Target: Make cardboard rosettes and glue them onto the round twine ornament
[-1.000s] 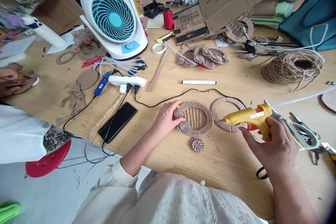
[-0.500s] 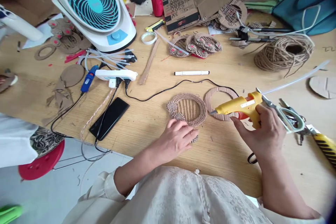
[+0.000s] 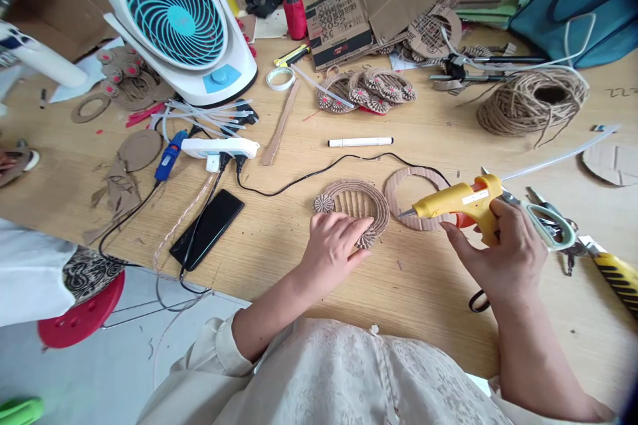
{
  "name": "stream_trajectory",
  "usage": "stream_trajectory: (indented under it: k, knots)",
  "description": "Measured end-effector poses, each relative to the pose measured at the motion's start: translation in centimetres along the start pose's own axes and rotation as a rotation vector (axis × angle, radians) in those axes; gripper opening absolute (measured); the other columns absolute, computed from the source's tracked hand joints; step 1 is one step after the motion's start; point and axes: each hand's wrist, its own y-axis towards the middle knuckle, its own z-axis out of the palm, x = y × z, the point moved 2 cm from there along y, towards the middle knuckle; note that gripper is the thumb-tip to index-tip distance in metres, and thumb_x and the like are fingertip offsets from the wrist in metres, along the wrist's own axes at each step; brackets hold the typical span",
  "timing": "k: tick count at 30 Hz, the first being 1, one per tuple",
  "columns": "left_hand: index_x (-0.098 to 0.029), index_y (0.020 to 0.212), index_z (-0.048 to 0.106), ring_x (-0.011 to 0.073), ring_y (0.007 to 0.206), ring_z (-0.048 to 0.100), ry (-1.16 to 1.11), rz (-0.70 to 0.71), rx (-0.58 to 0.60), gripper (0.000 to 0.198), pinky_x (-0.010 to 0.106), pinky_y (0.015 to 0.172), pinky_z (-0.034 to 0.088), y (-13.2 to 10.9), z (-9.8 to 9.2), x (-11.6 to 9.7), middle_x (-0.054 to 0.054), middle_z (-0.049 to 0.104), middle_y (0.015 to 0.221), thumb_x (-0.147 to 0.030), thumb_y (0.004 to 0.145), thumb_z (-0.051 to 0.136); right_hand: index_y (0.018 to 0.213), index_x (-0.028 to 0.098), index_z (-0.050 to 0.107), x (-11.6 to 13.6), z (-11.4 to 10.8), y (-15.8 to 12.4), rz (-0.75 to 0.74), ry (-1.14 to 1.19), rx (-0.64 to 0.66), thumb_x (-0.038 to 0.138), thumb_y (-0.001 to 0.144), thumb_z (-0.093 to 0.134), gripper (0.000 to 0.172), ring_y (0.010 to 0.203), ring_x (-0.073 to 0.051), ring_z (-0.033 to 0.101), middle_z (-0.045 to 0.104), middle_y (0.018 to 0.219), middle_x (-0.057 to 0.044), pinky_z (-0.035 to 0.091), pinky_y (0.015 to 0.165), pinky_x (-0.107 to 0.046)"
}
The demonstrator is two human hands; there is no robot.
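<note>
My left hand [image 3: 333, 246] reaches over the lower edge of a round cardboard piece [image 3: 379, 202] with ribbed bars inside. Its fingertips are on a small pleated cardboard rosette [image 3: 367, 238] at the ring's lower edge. Another rosette [image 3: 323, 203] sits on the ring's left side. In my right hand [image 3: 511, 246] is a yellow glue gun [image 3: 456, 202], its nozzle pointing left above a flat cardboard ring [image 3: 396, 189]. A clear glue stick [image 3: 563, 156] sticks out of the gun's back end.
Scissors [image 3: 561, 229] and a yellow-black cutter [image 3: 615, 279] lie right of my right hand. A white marker [image 3: 360, 142], black cord, phone [image 3: 207, 229], power strip [image 3: 219, 147], fan [image 3: 174, 20] and twine ball [image 3: 533, 103] are around. A person's sleeve [image 3: 30, 272] shows at left.
My left hand has moved up with the small rosette, from below the ring onto its lower edge. The glue gun has stayed nearly in place in my right hand.
</note>
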Motion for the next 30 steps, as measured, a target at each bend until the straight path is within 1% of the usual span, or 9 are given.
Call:
stream_trajectory:
  k: [4,7,9,12,16,19,23,27,30]
  knots:
    - [-0.024,0.129,0.052,0.0249,0.107,0.06,0.002,-0.019,0.037,0.049,0.046,0.097,0.032,0.5,1.1,0.1,0.004,0.072,0.119,-0.027,0.086,0.075,0.109,0.018,0.056,-0.2,0.0,0.0,-0.015,-0.004,-0.008,0.054,0.074,0.076,0.054,0.068,-0.017,0.055,0.058,0.082,-0.002,0.044,0.061,-0.027]
    - [-0.024,0.13,0.052,0.0244,0.107,0.061,0.016,-0.018,0.045,0.049,0.046,0.097,0.031,0.3,1.4,0.1,0.004,0.071,0.119,-0.024,0.086,0.075,0.107,0.018,0.057,-0.2,0.2,0.0,-0.033,-0.001,-0.018,0.054,0.073,0.077,0.053,0.068,-0.018,0.056,0.06,0.081,-0.002,0.044,0.06,-0.027]
    - [-0.024,0.131,0.051,0.0246,0.109,0.06,0.005,-0.008,0.048,0.054,0.046,0.099,0.031,0.0,1.2,0.2,0.005,0.069,0.122,-0.024,0.084,0.077,0.107,0.018,0.057,-0.3,0.2,0.0,-0.038,0.001,-0.015,0.054,0.074,0.076,0.052,0.067,-0.018,0.056,0.06,0.081,-0.002,0.045,0.06,-0.027]
    - [-0.025,0.134,0.05,0.0267,0.116,0.057,-0.038,-0.007,0.022,0.063,0.046,0.103,0.032,-0.5,0.5,0.8,0.007,0.064,0.128,-0.032,0.08,0.082,0.108,0.018,0.057,-0.5,0.2,0.0,-0.023,-0.004,-0.012,0.056,0.076,0.074,0.053,0.067,-0.018,0.056,0.061,0.081,-0.003,0.045,0.059,-0.028]
    - [-0.023,0.137,0.048,0.0287,0.12,0.053,-0.054,-0.064,-0.039,0.072,0.046,0.103,0.035,-1.1,-0.2,1.7,0.009,0.063,0.131,-0.036,0.076,0.085,0.111,0.016,0.059,-0.8,0.1,0.1,0.0,-0.005,-0.03,0.057,0.078,0.072,0.055,0.069,-0.021,0.057,0.061,0.079,-0.005,0.046,0.062,-0.031]
    - [-0.023,0.138,0.047,0.03,0.125,0.05,-0.019,-0.035,-0.015,0.077,0.048,0.108,0.031,-0.9,0.3,1.6,0.008,0.063,0.133,-0.038,0.074,0.086,0.112,0.014,0.06,-1.0,0.2,0.0,0.016,-0.011,-0.017,0.057,0.08,0.07,0.055,0.073,-0.023,0.059,0.062,0.081,-0.008,0.046,0.064,-0.032]
    - [-0.023,0.139,0.047,0.0301,0.125,0.051,0.012,-0.005,0.025,0.076,0.051,0.112,0.025,0.0,0.9,1.2,0.008,0.066,0.129,-0.037,0.075,0.085,0.114,0.014,0.061,-1.9,-0.2,-0.2,0.03,-0.129,0.027,0.062,0.076,0.071,0.062,0.077,-0.024,0.062,0.065,0.086,-0.009,0.046,0.065,-0.032]
    - [-0.023,0.141,0.045,0.0315,0.125,0.051,-0.01,0.022,-0.013,0.079,0.052,0.113,0.025,-0.1,-0.4,2.2,0.01,0.065,0.13,-0.045,0.076,0.082,0.118,0.014,0.062,-4.2,-1.2,-0.5,0.09,-0.239,0.057,0.063,0.078,0.069,0.064,0.08,-0.025,0.064,0.069,0.09,-0.011,0.044,0.064,-0.033]
    - [-0.022,0.142,0.044,0.0307,0.125,0.05,-0.051,-0.024,-0.13,0.077,0.046,0.108,0.033,-1.0,-2.0,3.9,0.012,0.062,0.133,-0.051,0.079,0.078,0.119,0.013,0.062,-5.8,-1.4,-0.9,0.143,-0.269,0.086,0.067,0.078,0.065,0.069,0.08,-0.027,0.064,0.069,0.092,-0.014,0.041,0.062,-0.035]
